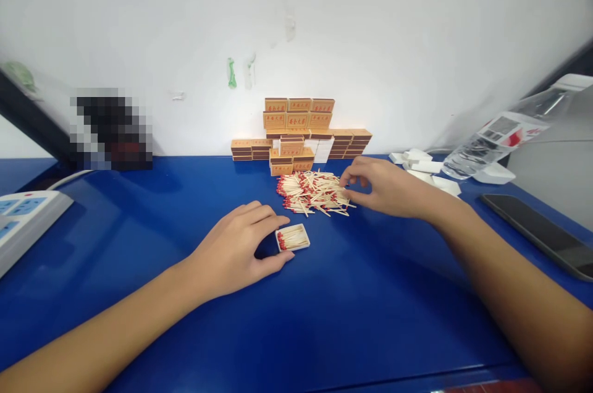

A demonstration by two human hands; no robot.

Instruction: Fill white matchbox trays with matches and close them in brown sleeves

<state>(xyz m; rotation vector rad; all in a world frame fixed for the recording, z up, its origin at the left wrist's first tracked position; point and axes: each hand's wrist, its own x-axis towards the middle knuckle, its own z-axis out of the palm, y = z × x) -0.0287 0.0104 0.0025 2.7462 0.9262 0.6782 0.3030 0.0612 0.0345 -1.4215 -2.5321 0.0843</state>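
Note:
My left hand point(236, 251) rests on the blue table point(139, 226), its fingers and thumb closed round the left end of a small white matchbox tray point(293, 238) with several red-tipped matches in it. My right hand point(386, 186) reaches over the right side of a loose pile of matches point(312, 192), fingertips curled together in a pinch at the pile's edge; whether they grip a match is too small to tell.
Stacked orange matchboxes point(296, 127) stand against the white wall behind the pile. White empty trays point(424, 165) and a clear plastic bottle point(500, 136) lie at the right, a dark phone point(540, 232) further right. A white power strip point(23, 217) sits at the left edge.

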